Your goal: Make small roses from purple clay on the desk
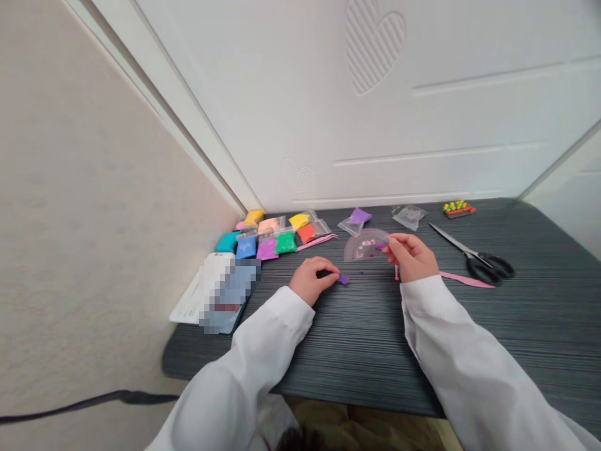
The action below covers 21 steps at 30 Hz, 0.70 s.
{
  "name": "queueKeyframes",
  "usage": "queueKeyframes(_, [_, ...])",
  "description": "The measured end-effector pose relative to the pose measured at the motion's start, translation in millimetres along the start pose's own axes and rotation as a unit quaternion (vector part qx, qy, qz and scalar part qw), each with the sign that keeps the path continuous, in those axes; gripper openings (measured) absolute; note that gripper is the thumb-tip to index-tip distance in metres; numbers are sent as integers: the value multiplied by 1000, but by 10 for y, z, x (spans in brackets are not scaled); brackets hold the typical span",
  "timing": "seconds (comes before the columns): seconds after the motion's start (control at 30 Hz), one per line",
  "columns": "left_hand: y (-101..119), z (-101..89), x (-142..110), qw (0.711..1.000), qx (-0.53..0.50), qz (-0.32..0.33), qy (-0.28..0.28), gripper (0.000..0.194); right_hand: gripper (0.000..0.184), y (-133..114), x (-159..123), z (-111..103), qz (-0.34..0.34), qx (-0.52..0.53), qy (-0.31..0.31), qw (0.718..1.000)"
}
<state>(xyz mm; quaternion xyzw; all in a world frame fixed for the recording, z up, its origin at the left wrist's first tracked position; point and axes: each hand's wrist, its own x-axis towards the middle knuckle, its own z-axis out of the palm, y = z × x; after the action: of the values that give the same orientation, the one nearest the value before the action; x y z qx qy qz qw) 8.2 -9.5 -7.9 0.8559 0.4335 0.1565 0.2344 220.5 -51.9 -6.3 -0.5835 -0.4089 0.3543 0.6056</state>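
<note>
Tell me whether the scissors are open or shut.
Shut, as far as the view shows: the scissors' blades lie together, ending in what looks like one tip, with the black handles close side by side.

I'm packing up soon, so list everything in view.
Desk: 1, dark, centre
Packets: at least 8, mixed colours, back left
Purple packet: 1, purple, back centre
Clear bag: 1, transparent, back
Curved tool: 1, pink, beside packets
Scissors: 1, black-handled, right
Flat tool: 1, pink, near scissors
Protractor: 1, clear, pink prints, in right hand
Small piece: 1, pink, beside right hand
Purple piece: 1, purple, at left hand
Crumb: 1, purple, between hands
Model: 1, yellow and red, back right
White item: 1, white, left
Pixelated item: 1, bluish, left
Panel: 1, white, behind desk
Wall: 1, beige, left
Strap: 1, black, lower left
Fabric: 1, brown, below desk
Sleeves: 2, white, foreground
Left hand: 1, centre
Right hand: 1, grip on protractor
</note>
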Motion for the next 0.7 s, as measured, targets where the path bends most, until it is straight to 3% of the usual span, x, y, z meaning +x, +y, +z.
queueKeyframes(0.23, [-284, -202, -103, 1000, 4, -22, 9, 24, 24, 22, -12, -55, -22, -42, -9, 999])
queueKeyframes(0.37, [-324, -232, -105, 998, 29, -33, 34, 24, 22, 55, -4, -56, -16, -83, -8, 996])
queueKeyframes(0.5, [-146, -173, -84, 995, 65, -37, 70, 24, 25, 89, 49, -124, -16, -62, 21, 998])
queueKeyframes(0.7, [245, 160, -21, 994, 93, -9, 59, 25, 26, 103, 129, -237, -13, 1, 49, 999])
